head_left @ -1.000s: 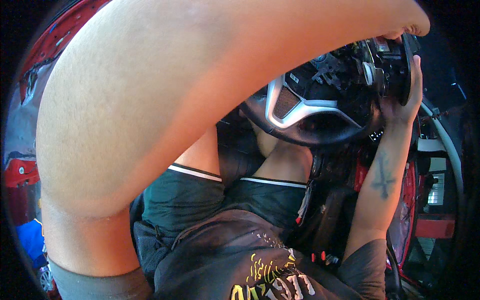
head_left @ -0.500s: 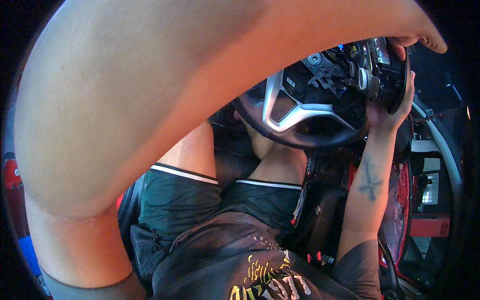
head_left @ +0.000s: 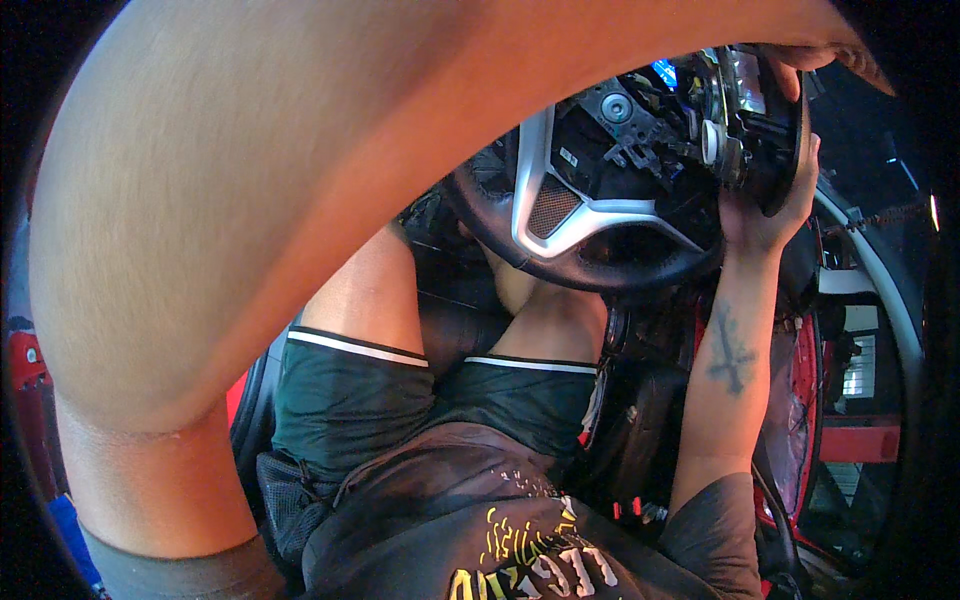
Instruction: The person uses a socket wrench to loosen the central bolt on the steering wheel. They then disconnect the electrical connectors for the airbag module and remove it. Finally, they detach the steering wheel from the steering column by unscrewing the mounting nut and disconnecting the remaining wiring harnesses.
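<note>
My left arm reaches across the top of the view, and my left hand (head_left: 815,60) curls over the upper edge of a black-backed unit (head_left: 765,135). This unit has a silvery cylinder, a white round cap and bare mechanical parts on its side toward the wheel. My right hand (head_left: 765,205) grips its lower end, with the thumb side and palm partly hidden behind it. Both hands hold the unit upright, just right of the steering wheel (head_left: 600,240). The wheel is black with silver spokes. Its centre is uncovered, showing a metal bracket (head_left: 615,110) and black plastic.
I sit in a car seat with my legs (head_left: 540,330) under the wheel. A dark centre console (head_left: 640,430) and a red buckle (head_left: 625,508) are by my right side. Red body panels (head_left: 860,443) show at the far right. A small blue-lit display (head_left: 664,72) glows behind the wheel.
The whole view has shifted slightly, so wheel, unit and hands sit a little higher and further left. Both hands keep their hold on the unit.
</note>
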Demonstrator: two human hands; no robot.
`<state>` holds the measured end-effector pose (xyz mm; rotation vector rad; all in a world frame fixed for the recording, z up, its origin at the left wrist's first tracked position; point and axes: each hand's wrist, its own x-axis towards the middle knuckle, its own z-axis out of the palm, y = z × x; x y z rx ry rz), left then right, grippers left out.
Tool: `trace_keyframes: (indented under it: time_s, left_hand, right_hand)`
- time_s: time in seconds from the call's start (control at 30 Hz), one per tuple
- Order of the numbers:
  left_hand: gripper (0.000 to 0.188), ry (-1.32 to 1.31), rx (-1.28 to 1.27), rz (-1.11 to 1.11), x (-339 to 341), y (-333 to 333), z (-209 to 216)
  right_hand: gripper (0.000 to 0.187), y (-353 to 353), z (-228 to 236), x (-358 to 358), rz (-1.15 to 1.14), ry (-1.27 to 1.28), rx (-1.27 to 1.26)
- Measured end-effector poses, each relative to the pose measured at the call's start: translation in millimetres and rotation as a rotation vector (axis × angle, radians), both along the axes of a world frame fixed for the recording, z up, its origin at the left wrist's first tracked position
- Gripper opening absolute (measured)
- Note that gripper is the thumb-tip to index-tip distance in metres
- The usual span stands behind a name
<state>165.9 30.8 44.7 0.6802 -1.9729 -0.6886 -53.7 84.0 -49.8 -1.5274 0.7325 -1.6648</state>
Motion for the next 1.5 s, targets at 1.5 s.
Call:
trace_keyframes:
  time_s: [1.5]
  left_hand:
    - [0.063,0.44,0.4,-0.218,42.9,63.4,-70.6]
  right_hand:
    - [0.048,8.8,-37.8,27.9,-0.509,0.373,-0.516]
